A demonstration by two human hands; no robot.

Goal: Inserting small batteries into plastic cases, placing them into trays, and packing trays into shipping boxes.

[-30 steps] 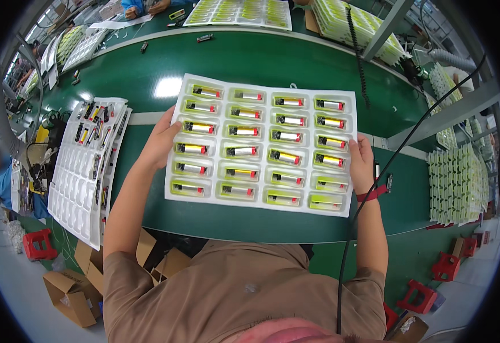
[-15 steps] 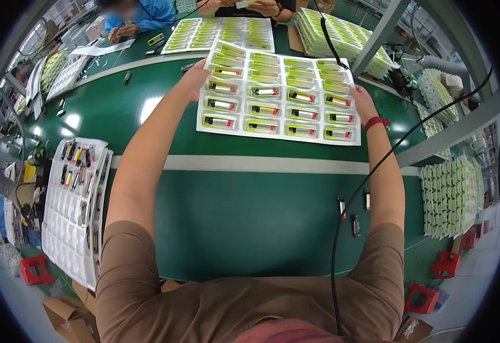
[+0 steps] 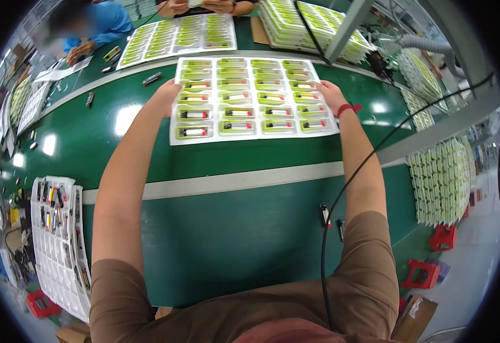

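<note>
Between my hands is a white plastic blister tray (image 3: pixel 250 138), its pockets in rows lined with yellow-green. Most pockets hold a small cylindrical part (image 3: pixel 193 132), battery-like, with black and red ends. My left hand (image 3: pixel 168 98) is closed on the tray's left edge, its thumb by the rim. On the opposite edge, my right hand (image 3: pixel 331 97) grips the tray with a red band on the wrist. Both sets of fingers are partly hidden by the tray. Whether the tray touches the green surface beneath, I cannot tell.
A similar filled tray (image 3: pixel 175 40) lies beyond, near two co-workers. Stacked yellow-green trays stand far right (image 3: pixel 318 28) and near right (image 3: pixel 441 177). White trays with loose cylinders (image 3: pixel 47 246) lie at left. A black cable (image 3: pixel 350 183) crosses the right side; loose cylinders (image 3: pixel 325 215) lie near it.
The tray, held raised and tilted before, now looks lower and flatter, with both hands still on its edges. My view has turned, shifting the surroundings.
</note>
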